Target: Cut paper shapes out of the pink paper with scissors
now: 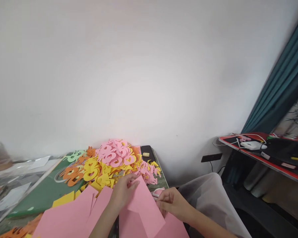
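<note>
My left hand (124,191) grips the upper left edge of a folded or layered sheet of pink paper (145,205), thumb on top. At the sheet's right edge my right hand (172,203) is closed, its fingertips pinched against the paper. Just behind those fingertips lies a rounded white and pink thing (158,191), partly covered, so its kind is unclear. More pink paper (130,221) lies under the held sheet. Left of my left forearm are other large pink sheets (67,211). Beyond my hands rises a heap of pink cut-out paper shapes (116,152) with heart-shaped holes.
Yellow cut-outs (91,168), orange cut-outs (73,174) and pink scraps (146,172) cover the far table. A black phone (147,150) lies at its corner near the wall. A green mat (44,188) is at left. A red-edged desk (258,155) stands right, holding a white device (253,145).
</note>
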{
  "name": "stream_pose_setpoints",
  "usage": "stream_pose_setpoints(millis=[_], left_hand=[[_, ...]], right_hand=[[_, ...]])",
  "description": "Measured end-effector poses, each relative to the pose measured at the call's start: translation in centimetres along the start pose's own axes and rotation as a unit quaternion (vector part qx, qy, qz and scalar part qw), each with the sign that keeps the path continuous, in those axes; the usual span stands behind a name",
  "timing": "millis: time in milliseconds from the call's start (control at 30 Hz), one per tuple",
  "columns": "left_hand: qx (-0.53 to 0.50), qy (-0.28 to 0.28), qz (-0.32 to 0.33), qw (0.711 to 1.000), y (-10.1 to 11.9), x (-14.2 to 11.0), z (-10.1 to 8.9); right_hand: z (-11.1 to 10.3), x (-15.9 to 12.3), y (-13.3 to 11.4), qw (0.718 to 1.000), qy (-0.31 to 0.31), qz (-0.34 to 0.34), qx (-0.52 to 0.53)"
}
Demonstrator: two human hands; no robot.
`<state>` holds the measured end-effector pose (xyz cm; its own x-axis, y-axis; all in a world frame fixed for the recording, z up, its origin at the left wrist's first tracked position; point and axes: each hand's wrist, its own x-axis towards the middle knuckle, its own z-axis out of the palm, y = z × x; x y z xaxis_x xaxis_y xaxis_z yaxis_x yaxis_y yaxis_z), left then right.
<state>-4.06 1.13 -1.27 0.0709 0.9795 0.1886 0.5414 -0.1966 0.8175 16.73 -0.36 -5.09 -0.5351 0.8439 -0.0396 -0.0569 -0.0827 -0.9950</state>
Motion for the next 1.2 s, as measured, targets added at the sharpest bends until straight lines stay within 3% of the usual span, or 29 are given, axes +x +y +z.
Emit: stream_pose_setpoints(millis=[200, 367, 433, 500, 600, 667, 767, 833, 900, 933, 1067, 1200], left_hand=[[-0.012, -0.008, 0.042, 0.999, -0.6, 0.0, 0.5], [0.046, 0.080, 0.084, 0.992, 0.6, -0.4, 0.8], [0.089, 0.083, 0.069, 0.990, 1.2, -1.4, 1.4], [0.155, 0.062, 0.061, 0.984, 1.2, -3.2, 2.7], [0.263, 0.031, 0.119, 0.957, -0.5, -6.5, 6.0], [0.323, 0.011, 0.141, 0.936, -2.4, -8.4, 8.2], [0.378, 0.049, 0.120, 0.917, -4.7, -9.8, 10.4], [0.387, 0.054, 0.119, 0.913, -5.4, -9.9, 10.9], [0.390, 0.056, 0.118, 0.912, -5.6, -9.7, 10.8], [0.390, 0.057, 0.117, 0.912, -5.6, -9.6, 10.6], [0.376, 0.060, 0.116, 0.918, -5.7, -9.3, 10.1], [0.357, 0.054, 0.129, 0.923, -5.6, -9.3, 9.4]], right_hand=[[0.2, 0.1, 1.1, 0.999, 0.005, 0.052, 0.001], [0.4, 0.0, 1.7, 0.993, 0.034, 0.080, -0.076], [0.3, -0.1, 1.8, 0.984, 0.064, 0.064, -0.150], [0.0, -0.1, 1.8, 0.962, 0.111, 0.023, -0.249], [-0.3, -0.4, 1.6, 0.905, 0.153, -0.044, -0.395], [-0.2, -0.4, 1.4, 0.876, 0.151, -0.069, -0.452], [0.7, 0.4, 0.9, 0.853, 0.129, -0.084, -0.499], [1.6, 1.7, 0.5, 0.824, 0.105, -0.085, -0.550], [2.5, 3.5, 0.2, 0.769, 0.066, -0.079, -0.630], [2.8, 4.4, 0.2, 0.761, 0.058, -0.079, -0.642], [3.1, 7.4, -0.2, 0.751, 0.038, -0.081, -0.655], [1.3, 7.7, -1.1, 0.766, 0.055, -0.087, -0.635]])
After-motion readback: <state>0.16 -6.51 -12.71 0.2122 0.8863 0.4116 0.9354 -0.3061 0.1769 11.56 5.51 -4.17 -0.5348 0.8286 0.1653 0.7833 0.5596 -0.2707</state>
